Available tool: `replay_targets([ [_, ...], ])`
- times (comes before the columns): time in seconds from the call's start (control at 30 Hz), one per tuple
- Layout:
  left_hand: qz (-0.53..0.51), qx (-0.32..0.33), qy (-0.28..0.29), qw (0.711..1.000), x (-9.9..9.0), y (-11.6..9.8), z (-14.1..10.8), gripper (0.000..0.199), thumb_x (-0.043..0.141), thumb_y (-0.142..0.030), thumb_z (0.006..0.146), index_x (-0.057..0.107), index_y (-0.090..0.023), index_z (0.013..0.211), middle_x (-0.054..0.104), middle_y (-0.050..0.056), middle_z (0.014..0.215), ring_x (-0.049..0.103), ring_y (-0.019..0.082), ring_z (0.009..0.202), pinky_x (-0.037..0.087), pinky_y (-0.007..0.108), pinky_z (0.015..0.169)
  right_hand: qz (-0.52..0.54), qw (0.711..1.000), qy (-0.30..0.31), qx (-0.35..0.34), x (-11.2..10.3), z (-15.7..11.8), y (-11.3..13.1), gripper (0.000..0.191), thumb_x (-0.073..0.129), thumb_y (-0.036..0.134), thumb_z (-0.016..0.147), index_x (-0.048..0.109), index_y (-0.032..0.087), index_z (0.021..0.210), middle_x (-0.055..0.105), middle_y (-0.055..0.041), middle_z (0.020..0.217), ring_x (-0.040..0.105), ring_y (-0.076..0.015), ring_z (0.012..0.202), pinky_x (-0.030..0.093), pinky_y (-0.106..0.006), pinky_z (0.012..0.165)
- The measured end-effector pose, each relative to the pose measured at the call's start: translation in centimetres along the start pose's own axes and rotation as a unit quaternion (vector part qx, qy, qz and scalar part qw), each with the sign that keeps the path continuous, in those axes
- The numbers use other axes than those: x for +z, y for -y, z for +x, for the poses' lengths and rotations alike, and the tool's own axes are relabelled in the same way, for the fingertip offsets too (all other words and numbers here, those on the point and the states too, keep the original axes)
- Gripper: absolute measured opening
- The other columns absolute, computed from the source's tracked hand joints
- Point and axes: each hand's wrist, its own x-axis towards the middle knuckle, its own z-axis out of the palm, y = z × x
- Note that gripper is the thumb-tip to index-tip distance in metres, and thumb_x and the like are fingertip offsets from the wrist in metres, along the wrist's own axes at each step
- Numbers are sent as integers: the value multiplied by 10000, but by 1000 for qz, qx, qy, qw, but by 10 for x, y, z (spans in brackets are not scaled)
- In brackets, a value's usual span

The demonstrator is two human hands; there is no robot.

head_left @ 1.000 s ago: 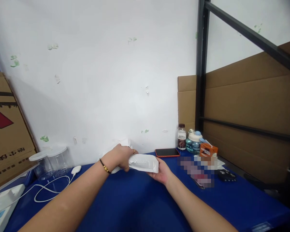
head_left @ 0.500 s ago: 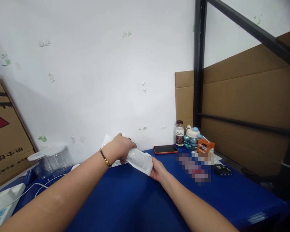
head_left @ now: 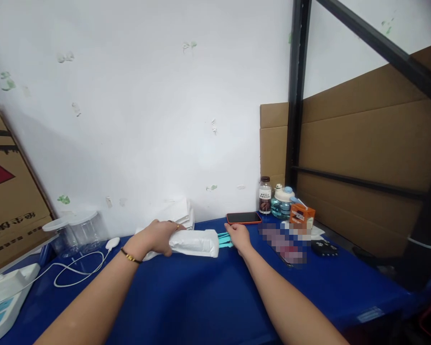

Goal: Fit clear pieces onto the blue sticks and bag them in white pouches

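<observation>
A white plastic packet (head_left: 194, 243) lies across the middle of the view, just above the blue table (head_left: 194, 297). My left hand (head_left: 161, 237), with a dark beaded bracelet at the wrist, is wrapped round the packet's left part. Teal strips (head_left: 224, 239) stick out of its right end. Their outer ends are pinched between the thumb and fingers of my right hand (head_left: 238, 236). Behind my left hand, a stack of white packets (head_left: 177, 211) rests against the wall.
Behind my right hand lies a phone (head_left: 243, 218). A brown-capped bottle (head_left: 265, 195), a teal bottle (head_left: 283, 203), an orange box (head_left: 302, 218) and a black object (head_left: 324, 248) stand rightward. Clear containers (head_left: 84, 232), a white cable (head_left: 77, 274) and a power strip (head_left: 14, 299) are left.
My left hand has moved left and down with the packet. My right hand has left the packet's end and now holds teal strips that have come into view. The white stack is now visible.
</observation>
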Motion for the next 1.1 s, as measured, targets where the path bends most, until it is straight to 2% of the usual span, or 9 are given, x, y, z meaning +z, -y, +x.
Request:
replay_targets([
  [0.1, -75, -7, 6, 997, 34, 28, -14, 730, 600, -172, 494, 490, -333, 1198, 629, 5, 1081, 572, 247, 995, 421, 320, 859, -109, 993, -18, -39, -10, 9, -7, 458, 469, 462, 765, 429, 201, 390, 476, -1, 389, 447, -140, 420, 294, -248, 468],
  [0.2, -143, -32, -19, 989, 62, 54, -30, 730, 573, -165, 504, 482, -301, 1215, 607, 1, 1136, 568, 240, 1012, 438, 284, 851, -154, 987, -17, -50, -13, 13, -12, 459, 440, 444, 787, 442, 209, 394, 516, -25, 422, 476, -165, 441, 297, -263, 488],
  [0.27, -190, -35, -39, 980, 74, 66, -40, 718, 553, -189, 542, 452, -269, 1248, 594, 5, 1158, 559, 227, 1030, 441, 265, 856, -165, 985, -15, -51, -12, 14, -14, 451, 436, 437, 794, 454, 209, 405, 524, -33, 437, 484, -171, 453, 299, -265, 497],
  [0.37, -246, -25, -56, 967, 80, 71, -48, 714, 518, -211, 587, 401, -236, 1290, 562, 11, 1204, 548, 212, 1049, 448, 248, 856, -175, 983, 4, -62, -6, 11, -14, 431, 456, 431, 793, 464, 207, 425, 534, -40, 462, 498, -175, 484, 309, -267, 520],
  [0.53, -212, -5, -73, 975, 66, 50, -41, 684, 516, -160, 558, 465, -260, 1233, 563, 5, 1201, 540, 213, 1063, 420, 255, 896, -180, 976, 66, -100, 7, -7, -5, 385, 469, 417, 817, 508, 208, 496, 574, -56, 534, 537, -185, 562, 331, -276, 565],
  [0.67, -182, 10, -62, 981, 54, 29, -29, 695, 539, -160, 556, 454, -299, 1231, 567, -4, 1183, 537, 228, 1066, 413, 272, 896, -181, 972, 97, -112, 16, -24, 2, 323, 498, 380, 819, 535, 209, 548, 606, -76, 677, 557, -203, 717, 359, -296, 654],
  [0.83, -139, -6, -59, 989, 55, 24, -17, 706, 549, -167, 556, 442, -313, 1239, 578, 11, 1153, 541, 243, 1041, 391, 311, 896, -121, 978, 92, -145, 16, -24, 2, 299, 546, 352, 794, 531, 207, 533, 582, -72, 744, 479, -223, 937, 325, -319, 815],
  [0.93, -60, -2, -62, 996, 48, 22, -8, 715, 565, -129, 511, 485, -331, 1193, 598, 22, 1092, 555, 244, 988, 341, 367, 916, -97, 985, 69, -124, 7, -12, 1, 318, 495, 385, 814, 567, 210, 559, 589, -53, 729, 490, -213, 890, 316, -319, 805],
  [1.1, 92, 17, -73, 993, 11, -2, 3, 611, 624, -129, 504, 561, -303, 1087, 601, 69, 1015, 548, 259, 960, 272, 422, 904, -107, 990, 69, -54, -4, 4, -2, 338, 422, 427, 826, 631, 226, 653, 625, -9, 655, 549, -186, 730, 338, -277, 695],
])
